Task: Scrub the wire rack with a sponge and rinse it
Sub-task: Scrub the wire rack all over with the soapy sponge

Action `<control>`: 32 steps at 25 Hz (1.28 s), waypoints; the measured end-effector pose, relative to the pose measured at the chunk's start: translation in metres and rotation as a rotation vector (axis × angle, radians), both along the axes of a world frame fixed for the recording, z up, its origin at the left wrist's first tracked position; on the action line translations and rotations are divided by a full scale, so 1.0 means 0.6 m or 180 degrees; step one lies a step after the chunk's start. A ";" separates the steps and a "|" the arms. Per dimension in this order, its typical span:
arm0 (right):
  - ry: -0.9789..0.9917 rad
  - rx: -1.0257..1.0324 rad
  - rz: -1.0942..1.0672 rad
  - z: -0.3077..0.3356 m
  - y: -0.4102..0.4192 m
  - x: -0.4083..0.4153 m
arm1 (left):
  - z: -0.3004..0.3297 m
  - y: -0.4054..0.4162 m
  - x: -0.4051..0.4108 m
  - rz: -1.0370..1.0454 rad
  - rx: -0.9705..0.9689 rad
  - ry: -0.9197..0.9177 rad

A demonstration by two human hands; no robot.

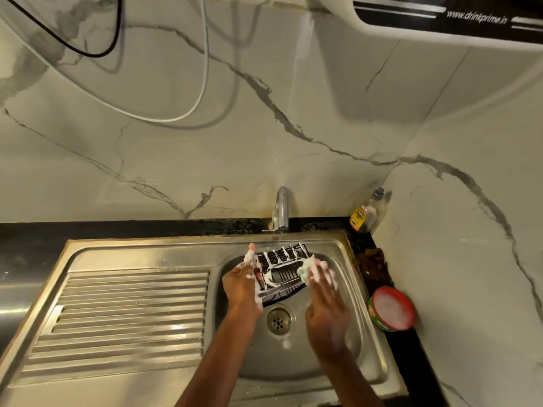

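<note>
Wire rack [283, 267] being held tilted above sink [346, 289] basin, under tap [281, 210], foam coating wires. Left hand [244, 282] gripping rack's left edge; right hand [321, 282] pressing sponge [305, 270] against right side. Judging rack light, stiff, slippery with suds; outer frame looking like safest hold, thin inner wires poorer.

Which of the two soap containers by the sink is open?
The round red tub on the counter right of the sink; its top is off, showing white soap. The bottle in the corner has its cap on.
</note>
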State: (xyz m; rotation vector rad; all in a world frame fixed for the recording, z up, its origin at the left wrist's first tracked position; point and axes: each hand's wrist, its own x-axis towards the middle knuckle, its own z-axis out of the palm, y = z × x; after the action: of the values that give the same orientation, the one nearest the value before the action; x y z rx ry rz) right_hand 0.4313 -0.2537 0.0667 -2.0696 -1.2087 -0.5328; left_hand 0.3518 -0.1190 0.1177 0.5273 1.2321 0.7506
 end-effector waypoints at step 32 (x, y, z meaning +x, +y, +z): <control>0.0481 -0.0121 0.0225 0.027 0.025 0.013 | 0.013 -0.025 -0.055 -0.0259 0.0403 0.0141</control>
State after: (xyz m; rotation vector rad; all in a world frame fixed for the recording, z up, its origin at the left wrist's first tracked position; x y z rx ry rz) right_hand 0.4389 -0.2385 0.0829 -2.0505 -1.2063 -0.3168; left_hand 0.3188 -0.1343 0.1254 0.6972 1.2019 0.7543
